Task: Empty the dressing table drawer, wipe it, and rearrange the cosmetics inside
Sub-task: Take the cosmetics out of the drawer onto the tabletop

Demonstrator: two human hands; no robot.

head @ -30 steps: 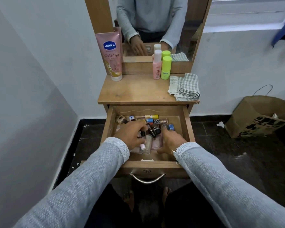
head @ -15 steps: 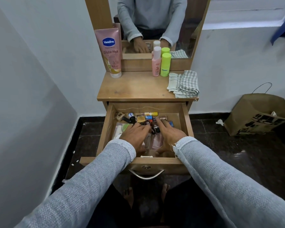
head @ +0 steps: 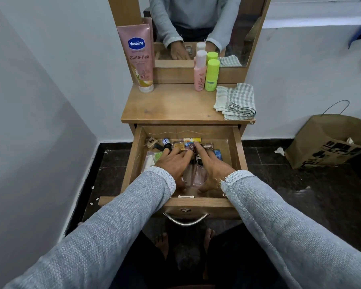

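The wooden drawer (head: 237, 151) of the dressing table is pulled out. Inside lie several small cosmetics (head: 181, 145) in a loose heap, with flat clear sachets beneath and a white tube (head: 149, 161) at the left. My left hand (head: 173, 163) lies flat over the heap, fingers straight and reaching toward the back. My right hand (head: 212, 163) lies beside it, fingers stretched out over the small bottles. Neither hand grips anything that I can see. A checked cloth (head: 237, 101) sits folded on the tabletop's right side.
A pink Vaseline tube (head: 138, 57) stands at the tabletop's (head: 171, 107) back left, a pink bottle (head: 200, 71) and a green bottle (head: 212, 75) by the mirror. A brown paper bag (head: 329, 142) sits on the dark floor at right. White wall close on the left.
Both hands have flattened and slid further back over the cosmetics; one second ago my left fingers were curled among the bottles. The view has tilted slightly.
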